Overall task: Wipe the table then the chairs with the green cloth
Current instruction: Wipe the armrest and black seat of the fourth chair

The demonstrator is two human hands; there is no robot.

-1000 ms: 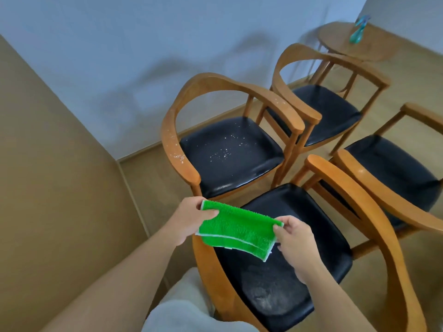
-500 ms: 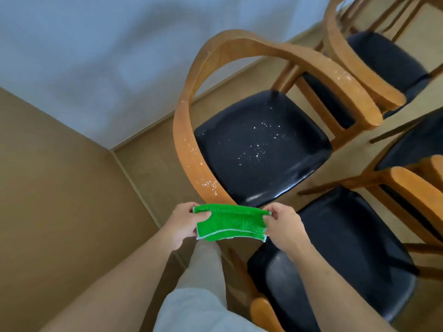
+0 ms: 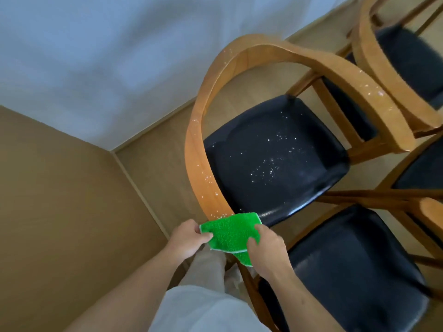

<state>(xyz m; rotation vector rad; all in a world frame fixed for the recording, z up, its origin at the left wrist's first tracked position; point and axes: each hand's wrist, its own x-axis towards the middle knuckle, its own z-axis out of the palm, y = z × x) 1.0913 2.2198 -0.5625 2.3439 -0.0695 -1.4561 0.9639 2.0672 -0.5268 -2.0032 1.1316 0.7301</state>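
The green cloth (image 3: 229, 232) lies over the near end of a wooden chair's curved armrest (image 3: 199, 168). My left hand (image 3: 188, 239) pinches the cloth's left edge. My right hand (image 3: 266, 248) holds its right side, fingers curled over it. This chair has a black seat (image 3: 275, 159) sprinkled with white specks, and more specks dot the armrest and the backrest rail.
A second chair with a black seat (image 3: 354, 267) stands at lower right, close to my right arm. A third chair (image 3: 407, 58) is at top right. A brown wall panel (image 3: 60, 212) closes off the left. My pale trouser leg (image 3: 206, 271) is below the cloth.
I have moved nearer the speckled chair. Both hands carried the cloth forward and down onto the near end of its armrest, and the cloth is now bunched rather than stretched flat.
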